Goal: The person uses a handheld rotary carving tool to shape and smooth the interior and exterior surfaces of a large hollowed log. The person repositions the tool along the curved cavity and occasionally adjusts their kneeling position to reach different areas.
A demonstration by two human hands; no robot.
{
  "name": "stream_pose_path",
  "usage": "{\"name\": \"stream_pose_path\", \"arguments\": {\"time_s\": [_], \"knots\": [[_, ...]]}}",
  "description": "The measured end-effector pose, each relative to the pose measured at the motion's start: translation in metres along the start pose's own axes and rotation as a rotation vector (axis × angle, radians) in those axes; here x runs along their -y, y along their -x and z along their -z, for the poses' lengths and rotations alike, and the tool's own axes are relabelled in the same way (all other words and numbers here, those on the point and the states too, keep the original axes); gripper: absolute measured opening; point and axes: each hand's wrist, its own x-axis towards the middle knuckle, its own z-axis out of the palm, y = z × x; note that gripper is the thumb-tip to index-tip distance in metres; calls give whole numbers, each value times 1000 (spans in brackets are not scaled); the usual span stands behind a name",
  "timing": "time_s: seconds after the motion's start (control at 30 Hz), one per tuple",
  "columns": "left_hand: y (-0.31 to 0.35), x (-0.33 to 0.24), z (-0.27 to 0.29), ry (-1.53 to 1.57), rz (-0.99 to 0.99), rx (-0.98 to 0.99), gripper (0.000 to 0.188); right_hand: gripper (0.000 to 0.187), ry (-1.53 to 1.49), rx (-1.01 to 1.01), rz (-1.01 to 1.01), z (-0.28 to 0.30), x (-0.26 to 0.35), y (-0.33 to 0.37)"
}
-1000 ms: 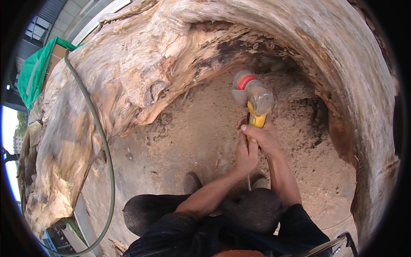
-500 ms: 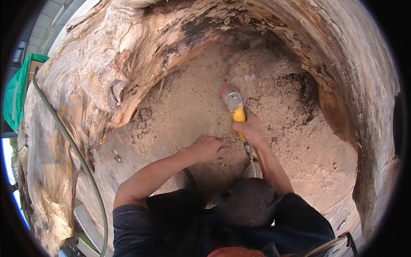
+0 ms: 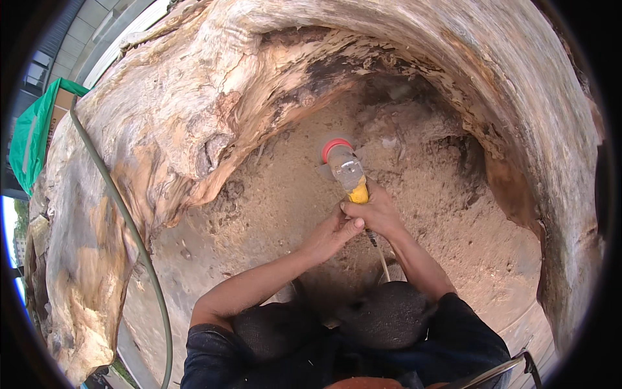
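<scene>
My right hand [image 3: 379, 211] is closed round the yellow handle of a power sander [image 3: 346, 170], which has a grey head and a round red pad. My left hand [image 3: 332, 235] meets it at the handle's rear end, fingers curled against the tool beside the right thumb; part of its grip is hidden. The pad lies at the dusty brown inner surface [image 3: 285, 170] of a large hollowed piece of wood. From the back of the handle a thin pale hose [image 3: 385, 264] runs toward me, between my knees.
A thick, pale wooden wall [image 3: 194, 84] curves round the hollow from left over the far side to the right. A green hose [image 3: 123, 207] hangs over its left part. Beyond stands a box under a green cover [image 3: 34, 139]. My dark knees [image 3: 389, 314] are close below.
My left hand has moved from the wood surface up and right onto the sander's handle. The sander's head has shifted slightly left and nearer, and the view has moved a little.
</scene>
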Motion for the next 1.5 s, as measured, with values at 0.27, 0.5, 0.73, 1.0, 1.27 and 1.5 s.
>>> {"name": "stream_pose_path", "arguments": {"time_s": [0.27, 0.5, 0.73, 1.0, 1.27, 1.5], "knots": [[-18, -10, 3, 429, -156, -272, 76, 46, -71, 13, 175, -31, 24, -28], [-26, -14, 16, 764, -89, -402, 74, 52, 106, 41, 80, -48, 19, -45], [-29, -1, 25, 682, -91, -414, 71, 48, -4, -21, 184, -59, 7, -47], [-17, -7, 27, 737, -4, -490, 68, 52, 32, 80, 125, -68, 2, -53], [-24, -12, 31, 754, -106, -486, 65, 41, 58, 31, 232, -66, 9, -56], [-20, -19, 34, 783, -131, -459, 65, 45, 42, 11, 220, -68, 18, -56]]}}
